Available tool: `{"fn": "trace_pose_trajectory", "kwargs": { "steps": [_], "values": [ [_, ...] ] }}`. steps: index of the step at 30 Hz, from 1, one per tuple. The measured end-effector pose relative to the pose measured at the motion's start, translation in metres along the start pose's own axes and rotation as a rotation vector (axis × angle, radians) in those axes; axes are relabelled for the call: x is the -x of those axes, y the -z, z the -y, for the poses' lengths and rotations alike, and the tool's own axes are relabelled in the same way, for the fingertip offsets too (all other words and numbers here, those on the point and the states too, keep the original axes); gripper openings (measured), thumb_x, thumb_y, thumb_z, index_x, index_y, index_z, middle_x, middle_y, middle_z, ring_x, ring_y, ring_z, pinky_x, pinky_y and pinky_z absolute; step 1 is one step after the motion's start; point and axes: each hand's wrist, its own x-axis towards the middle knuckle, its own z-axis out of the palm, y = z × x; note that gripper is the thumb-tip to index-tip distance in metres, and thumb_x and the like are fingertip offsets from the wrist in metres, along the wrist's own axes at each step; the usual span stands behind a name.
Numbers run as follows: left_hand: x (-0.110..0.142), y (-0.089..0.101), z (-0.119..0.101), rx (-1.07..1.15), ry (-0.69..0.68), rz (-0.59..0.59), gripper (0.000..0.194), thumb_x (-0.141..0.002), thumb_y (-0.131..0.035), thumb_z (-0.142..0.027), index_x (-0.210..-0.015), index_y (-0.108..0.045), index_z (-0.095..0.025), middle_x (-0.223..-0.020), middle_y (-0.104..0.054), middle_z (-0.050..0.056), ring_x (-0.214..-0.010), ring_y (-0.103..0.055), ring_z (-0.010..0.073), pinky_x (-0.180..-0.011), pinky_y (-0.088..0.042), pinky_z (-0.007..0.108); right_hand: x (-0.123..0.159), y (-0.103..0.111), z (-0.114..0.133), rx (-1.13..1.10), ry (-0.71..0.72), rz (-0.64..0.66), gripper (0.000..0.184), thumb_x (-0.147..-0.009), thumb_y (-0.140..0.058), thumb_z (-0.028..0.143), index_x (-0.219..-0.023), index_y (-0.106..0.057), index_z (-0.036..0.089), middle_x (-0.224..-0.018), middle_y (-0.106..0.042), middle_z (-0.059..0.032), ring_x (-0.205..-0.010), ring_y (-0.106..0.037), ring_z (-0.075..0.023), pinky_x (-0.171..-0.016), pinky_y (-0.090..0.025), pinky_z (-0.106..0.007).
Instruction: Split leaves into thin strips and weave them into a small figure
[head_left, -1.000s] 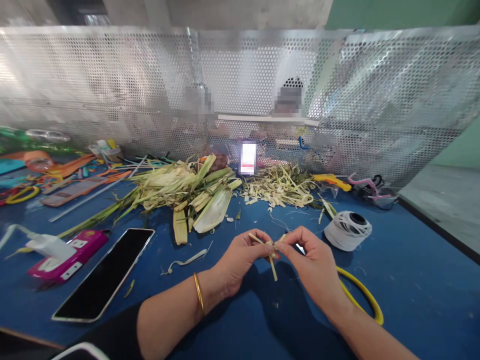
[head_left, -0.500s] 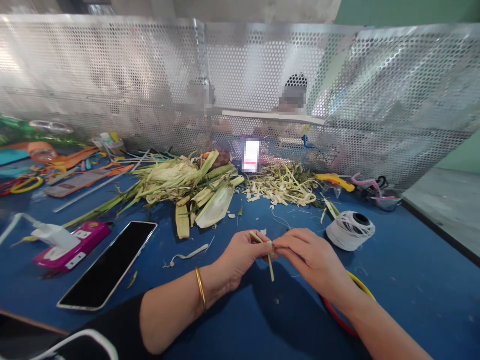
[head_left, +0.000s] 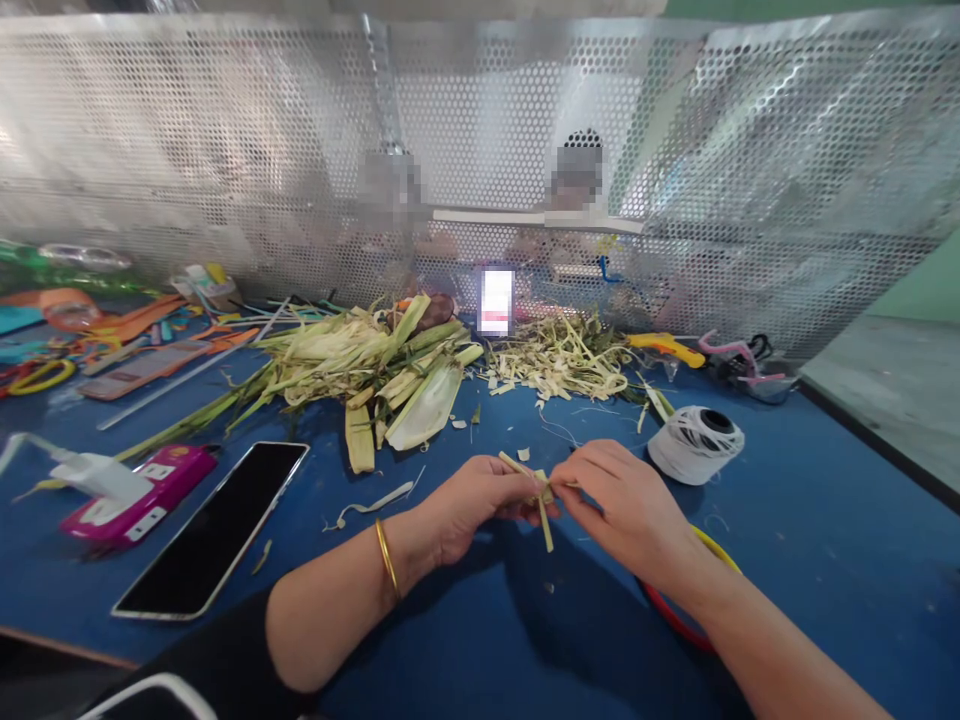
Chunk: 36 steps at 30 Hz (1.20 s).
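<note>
Blue counter (head_left: 825, 560) spreads beneath it all, with a heap of pale-green leaves (head_left: 337, 355) beyond the left grip (head_left: 480, 495) and a smaller pile of shreds (head_left: 559, 365) farther back from the right grip (head_left: 626, 505). A phone (head_left: 214, 530) lies left of the left grip; a thread spool (head_left: 690, 447) sits near the right. Both grips are pinched on slim leaf strips (head_left: 547, 530) between them, though the right fingertips' hold is partly hidden.
</note>
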Motion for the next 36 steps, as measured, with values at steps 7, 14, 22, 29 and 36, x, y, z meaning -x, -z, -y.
{"fn": "trace_pose_trajectory", "kwargs": {
  "steps": [7, 14, 22, 29, 36],
  "values": [
    [0.0011, 0.0027, -0.0032, 0.051, 0.065, 0.063, 0.032, -0.062, -0.076, -0.041, -0.076, -0.073, -0.012, -0.074, -0.071, 0.008, -0.067, -0.06, 0.0126, -0.067, -0.043, 0.024, -0.0012, 0.0054, -0.0017, -0.039, 0.012, 0.006, 0.019, -0.092, -0.045, 0.015, -0.082, -0.061, 0.018, -0.076, -0.063, -0.0045, -0.075, -0.055, -0.0169, -0.072, -0.045, -0.032],
    [-0.0004, -0.0003, -0.0009, 0.153, 0.081, -0.074, 0.023, -0.059, -0.078, -0.027, -0.077, -0.072, -0.014, -0.074, -0.071, 0.006, -0.063, -0.06, 0.0108, -0.067, -0.044, 0.023, -0.002, 0.0009, -0.0003, 0.025, 0.066, -0.005, 0.023, -0.093, -0.043, 0.016, -0.082, -0.063, 0.017, -0.078, -0.066, -0.0062, -0.074, -0.057, -0.0182, -0.073, -0.045, -0.035],
    [0.0008, -0.0038, -0.0011, 0.28, 0.029, -0.085, 0.022, -0.058, -0.079, -0.02, -0.077, -0.068, -0.014, -0.076, -0.07, 0.005, -0.067, -0.061, 0.0115, -0.071, -0.047, 0.024, 0.0017, 0.0001, 0.0025, -0.189, -0.282, -0.028, 0.015, -0.089, -0.052, 0.02, -0.08, -0.063, 0.022, -0.079, -0.068, -0.0011, -0.076, -0.061, -0.0158, -0.07, -0.046, -0.028],
    [0.0022, 0.0015, -0.004, 0.204, 0.052, -0.01, 0.027, -0.056, -0.081, -0.025, -0.076, -0.066, -0.015, -0.071, -0.067, 0.002, -0.069, -0.064, 0.0147, -0.081, -0.048, 0.031, -0.0013, 0.0024, 0.0044, -0.358, -0.422, 0.052, 0.014, -0.087, -0.053, 0.026, -0.075, -0.061, 0.022, -0.073, -0.065, 0.0005, -0.067, -0.057, -0.0142, -0.064, -0.045, -0.026],
    [0.0011, -0.0054, -0.0016, 0.088, -0.094, -0.088, 0.026, -0.058, -0.081, -0.028, -0.073, -0.066, -0.013, -0.067, -0.065, 0.002, -0.064, -0.063, 0.0142, -0.075, -0.049, 0.031, -0.0017, -0.0018, 0.0043, -0.444, -0.485, 0.111, 0.019, -0.088, -0.048, 0.027, -0.071, -0.055, 0.02, -0.069, -0.062, 0.0006, -0.065, -0.054, -0.014, -0.061, -0.043, -0.026]
  ]
}}
